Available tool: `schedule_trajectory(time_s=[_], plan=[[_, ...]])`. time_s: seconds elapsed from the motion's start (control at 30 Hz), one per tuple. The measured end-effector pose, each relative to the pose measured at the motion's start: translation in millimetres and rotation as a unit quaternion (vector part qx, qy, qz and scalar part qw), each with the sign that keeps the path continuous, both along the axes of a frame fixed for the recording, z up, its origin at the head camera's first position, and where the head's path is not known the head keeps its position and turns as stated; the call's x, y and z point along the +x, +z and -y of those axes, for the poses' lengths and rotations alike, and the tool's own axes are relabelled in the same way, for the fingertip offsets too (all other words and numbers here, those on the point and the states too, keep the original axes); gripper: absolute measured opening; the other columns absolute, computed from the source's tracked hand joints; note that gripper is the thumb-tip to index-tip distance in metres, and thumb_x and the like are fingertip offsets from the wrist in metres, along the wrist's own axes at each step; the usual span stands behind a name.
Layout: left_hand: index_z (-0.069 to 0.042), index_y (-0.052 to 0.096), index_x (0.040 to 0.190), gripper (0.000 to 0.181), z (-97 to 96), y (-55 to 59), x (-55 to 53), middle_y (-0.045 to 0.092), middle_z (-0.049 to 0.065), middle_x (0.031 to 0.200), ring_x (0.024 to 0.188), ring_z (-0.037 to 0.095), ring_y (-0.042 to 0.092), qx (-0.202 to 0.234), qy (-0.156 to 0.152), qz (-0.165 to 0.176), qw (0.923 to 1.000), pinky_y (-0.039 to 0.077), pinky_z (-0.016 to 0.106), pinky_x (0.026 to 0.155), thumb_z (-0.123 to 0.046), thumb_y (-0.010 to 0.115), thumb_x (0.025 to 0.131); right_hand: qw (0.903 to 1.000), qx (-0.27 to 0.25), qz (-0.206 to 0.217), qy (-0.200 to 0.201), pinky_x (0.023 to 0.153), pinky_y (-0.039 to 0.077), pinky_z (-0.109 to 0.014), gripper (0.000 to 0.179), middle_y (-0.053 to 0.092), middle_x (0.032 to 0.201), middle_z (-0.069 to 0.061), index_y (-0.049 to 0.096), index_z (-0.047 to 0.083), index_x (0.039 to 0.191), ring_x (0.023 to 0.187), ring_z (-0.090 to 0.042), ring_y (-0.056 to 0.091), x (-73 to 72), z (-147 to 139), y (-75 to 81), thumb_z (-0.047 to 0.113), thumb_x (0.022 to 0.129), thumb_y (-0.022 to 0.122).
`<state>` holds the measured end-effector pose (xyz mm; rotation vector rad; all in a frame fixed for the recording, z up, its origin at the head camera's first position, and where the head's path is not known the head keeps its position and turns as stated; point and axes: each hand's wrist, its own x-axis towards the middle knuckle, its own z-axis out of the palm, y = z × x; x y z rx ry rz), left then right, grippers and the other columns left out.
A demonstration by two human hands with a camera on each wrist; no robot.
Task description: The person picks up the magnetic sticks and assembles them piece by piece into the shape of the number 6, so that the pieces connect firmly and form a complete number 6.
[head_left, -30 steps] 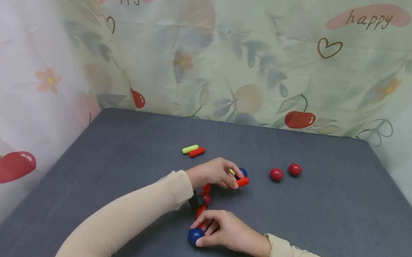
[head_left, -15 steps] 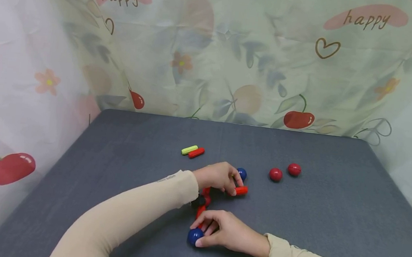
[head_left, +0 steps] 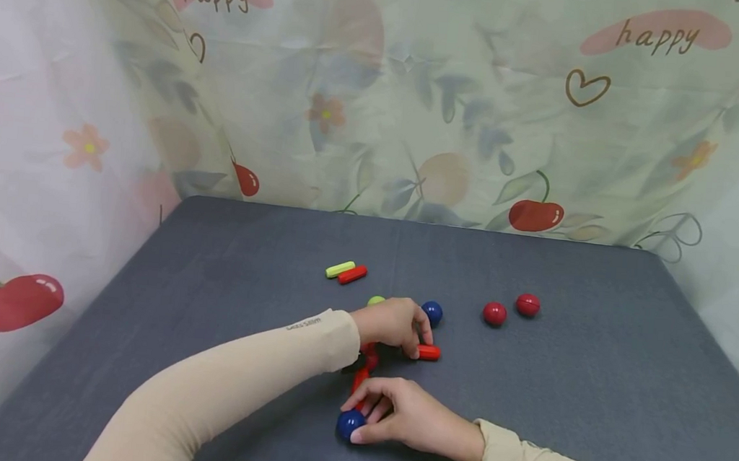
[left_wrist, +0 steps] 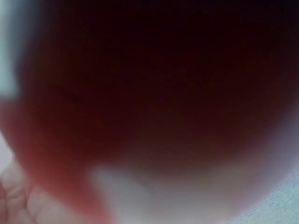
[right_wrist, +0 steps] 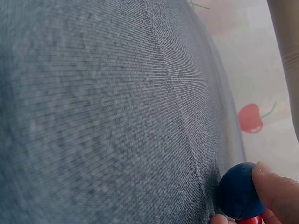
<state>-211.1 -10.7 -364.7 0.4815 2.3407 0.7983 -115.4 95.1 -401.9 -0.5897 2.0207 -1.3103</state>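
In the head view my left hand (head_left: 395, 324) pinches a red rod (head_left: 429, 352) low over the table, its far end sticking out to the right. My right hand (head_left: 409, 413) holds a dark blue ball (head_left: 350, 426) between thumb and fingers, also seen as the blue ball (right_wrist: 240, 192) in the right wrist view. From that ball a red rod (head_left: 360, 382) runs up to a red ball (head_left: 371, 361), partly under my left wrist. A dark red blurred shape (left_wrist: 154, 116) fills most of the left wrist view.
Just beyond my left hand are a second blue ball (head_left: 432, 313) and a yellow-green ball (head_left: 375, 300), partly hidden. Two red balls, one nearer (head_left: 495, 313) and one farther (head_left: 528, 305), lie to the right. A yellow-green rod (head_left: 339, 269) and a red rod (head_left: 352, 275) lie farther back.
My left hand has come nearer to me with the red rod, lowering it and turning it level. The blue and yellow-green balls behind it now show more. My right hand stays put.
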Motion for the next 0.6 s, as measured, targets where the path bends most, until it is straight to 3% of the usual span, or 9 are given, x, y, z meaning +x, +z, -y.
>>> schedule_trajectory(time_s=[0.4, 0.6], plan=[[-0.016, 0.071, 0.090, 0.015, -1.7, -0.2, 1.0, 0.061, 0.000, 0.075, 0.068, 0.013, 0.052, -0.017, -0.012, -0.015, 0.9997, 0.042, 0.022, 0.060, -0.004, 0.076, 0.081, 1.0000, -0.001, 0.000, -0.001, 0.072, 0.051, -0.020, 0.025, 0.066, 0.096, 0.003, 0.070, 0.019, 0.104, 0.081, -0.015, 0.060, 0.0, -0.2, -0.2, 0.018, 0.081, 0.080], [-0.016, 0.071, 0.093, 0.016, 3.4, 1.7, -2.0, 0.063, -0.001, 0.077, 0.069, 0.012, 0.053, -0.005, -0.022, -0.014, 0.9997, 0.043, 0.022, 0.060, -0.006, 0.076, 0.082, 1.0000, -0.003, -0.002, 0.001, 0.072, 0.051, -0.020, 0.025, 0.066, 0.096, 0.003, 0.071, 0.019, 0.104, 0.081, -0.014, 0.061, 0.5, 0.3, 0.1, 0.018, 0.081, 0.079]])
